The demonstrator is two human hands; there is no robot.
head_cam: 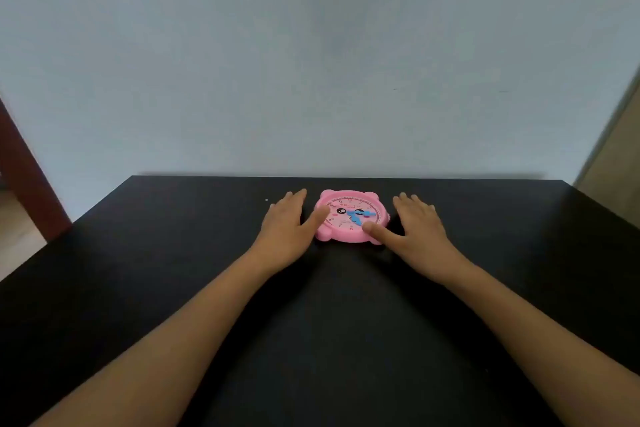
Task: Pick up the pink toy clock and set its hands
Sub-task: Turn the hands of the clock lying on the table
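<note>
**Two hands flank a pink toy clock lying flat**

Black and matte, the table (311, 340) fills the lower half of the frame, its far edge running across just below the middle. Nearest the camera, two bare forearms enter from the lower left and lower right corners and converge toward the centre.

At the end of them, the left hand (284, 225) lies palm down just left of centre, fingers stretched forward and loosely together, thumb angled out to the right so that its tip rests on the left rim of the pink toy clock (349, 217). The right hand (417, 224) mirrors it just right of centre: fingers spread and flat, thumb reaching left onto the clock's lower right edge. Neither hand is closed around anything; both are splayed, with only the thumbs touching the toy.

Between the hands, the clock lies face up on the table, near the far edge and close to the frame's centre. Its body is round with small ear-like bumps at the top and little feet at the bottom. On the pale dial sit a cartoon face, a ring of numerals too small to read, and blue clock hands (360, 215) pointing right and downward.

Behind the table rises a plain pale wall (311, 62), with a reddish-brown frame (27, 170) at the left edge and a beige panel (613, 163) at the right edge.
</note>
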